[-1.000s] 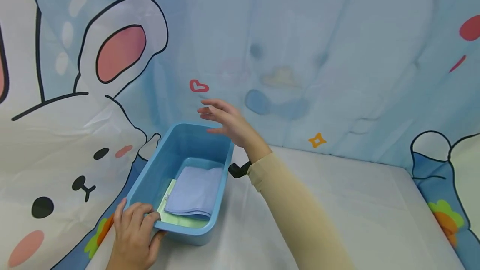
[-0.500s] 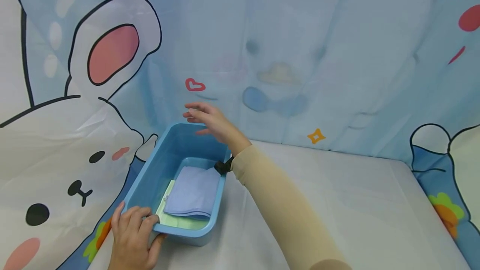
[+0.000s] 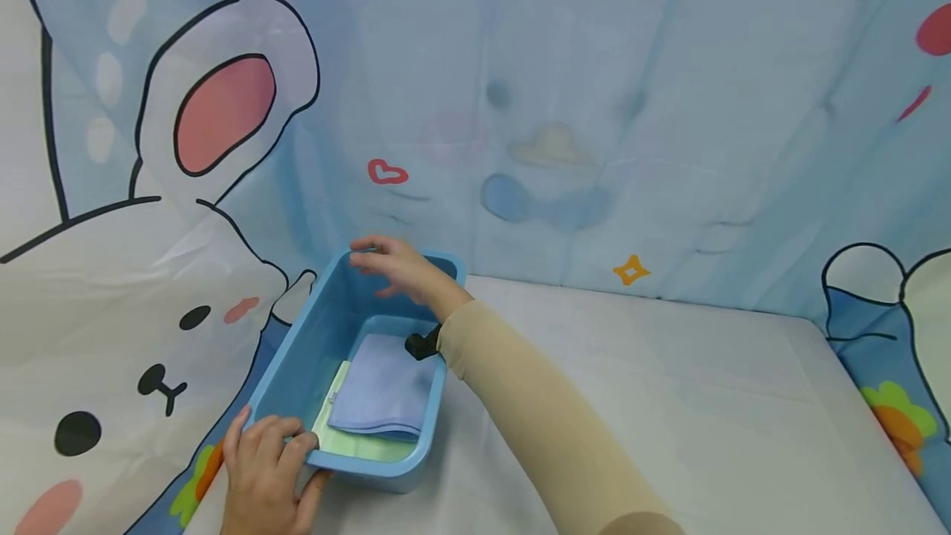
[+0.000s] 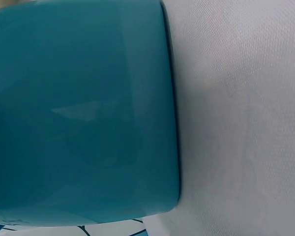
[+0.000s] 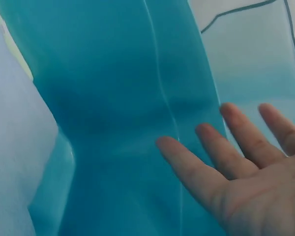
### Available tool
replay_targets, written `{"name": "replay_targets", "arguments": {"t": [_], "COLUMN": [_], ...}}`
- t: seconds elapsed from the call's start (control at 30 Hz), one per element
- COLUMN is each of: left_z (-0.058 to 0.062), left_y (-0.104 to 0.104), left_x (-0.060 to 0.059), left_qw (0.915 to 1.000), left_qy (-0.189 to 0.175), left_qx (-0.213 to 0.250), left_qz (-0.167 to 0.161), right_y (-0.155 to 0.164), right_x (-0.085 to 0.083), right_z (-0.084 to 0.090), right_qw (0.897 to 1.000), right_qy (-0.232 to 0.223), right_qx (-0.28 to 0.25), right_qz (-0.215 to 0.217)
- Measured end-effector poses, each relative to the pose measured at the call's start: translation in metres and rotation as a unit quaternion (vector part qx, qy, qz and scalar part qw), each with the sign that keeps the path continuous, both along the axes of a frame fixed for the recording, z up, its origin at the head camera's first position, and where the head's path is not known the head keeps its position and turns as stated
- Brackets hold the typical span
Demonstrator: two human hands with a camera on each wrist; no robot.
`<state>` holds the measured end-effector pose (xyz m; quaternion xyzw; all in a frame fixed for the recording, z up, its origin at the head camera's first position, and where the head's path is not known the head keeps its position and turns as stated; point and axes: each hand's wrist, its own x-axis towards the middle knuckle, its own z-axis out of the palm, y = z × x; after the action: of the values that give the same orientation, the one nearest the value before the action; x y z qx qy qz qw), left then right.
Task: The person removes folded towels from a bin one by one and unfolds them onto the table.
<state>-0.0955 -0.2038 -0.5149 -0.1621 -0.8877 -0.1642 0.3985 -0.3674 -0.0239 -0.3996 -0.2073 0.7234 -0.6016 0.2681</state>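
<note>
A blue plastic bin (image 3: 297, 374) stands on the white table surface at the left. My left hand (image 3: 263, 475) grips its near-left corner, fingers over the rim and thumb against the outside; the left wrist view shows only the bin's outer wall (image 4: 88, 147). Inside lies a folded lavender cloth (image 3: 382, 390) on top of a pale green one (image 3: 364, 446). Over the far end of the bin hovers my right hand (image 3: 401, 272), holding nothing. The right wrist view shows that hand's fingers (image 5: 191, 169) spread and fairly straight, near the bin's inner wall.
A blue curtain (image 3: 669, 147) printed with cartoon rabbits hangs behind and at both sides, close to the bin's far end and left side. The white table surface (image 3: 669, 395) extends to the right of the bin. A black wrist device (image 3: 422, 344) sits at the right cuff.
My right hand has moved left and down, from beyond the bin's far-right corner to over its far end. The left hand keeps its grip on the corner; the cloths lie as before.
</note>
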Motion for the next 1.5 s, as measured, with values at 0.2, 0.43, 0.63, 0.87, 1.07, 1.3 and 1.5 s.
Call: {"name": "replay_targets", "arguments": {"t": [0.2, 0.43, 0.63, 0.87, 1.07, 1.3, 1.5], "left_z": [-0.001, -0.001, -0.001, -0.003, -0.002, 0.000, -0.001], "left_y": [0.001, 0.002, 0.001, 0.000, 0.000, 0.000, 0.000], "left_x": [0.002, 0.001, 0.000, -0.001, 0.000, 0.000, 0.000], "left_qw": [0.9999, 0.9999, 0.9999, 1.0000, 1.0000, 1.0000, 0.9999], "left_qy": [-0.010, -0.012, -0.011, -0.003, -0.004, -0.006, -0.007], "left_qx": [0.005, 0.006, 0.006, 0.002, 0.003, 0.004, 0.005], "left_qz": [0.005, 0.005, 0.007, 0.005, 0.004, -0.002, -0.008], "right_y": [-0.004, -0.012, -0.018, -0.012, -0.007, -0.002, 0.001], "right_x": [-0.001, 0.002, 0.000, -0.003, -0.004, -0.008, -0.010], "right_z": [-0.004, 0.010, 0.007, -0.010, -0.019, -0.023, -0.023], "right_qw": [0.999, 0.999, 0.997, 0.985, 0.965, 0.928, 0.903], "right_qy": [-0.019, -0.020, -0.022, -0.044, -0.067, -0.055, -0.056], "right_qx": [0.038, 0.018, 0.069, 0.154, 0.235, 0.344, 0.404], "right_qz": [0.015, 0.019, 0.036, 0.062, 0.091, 0.132, 0.133]}}
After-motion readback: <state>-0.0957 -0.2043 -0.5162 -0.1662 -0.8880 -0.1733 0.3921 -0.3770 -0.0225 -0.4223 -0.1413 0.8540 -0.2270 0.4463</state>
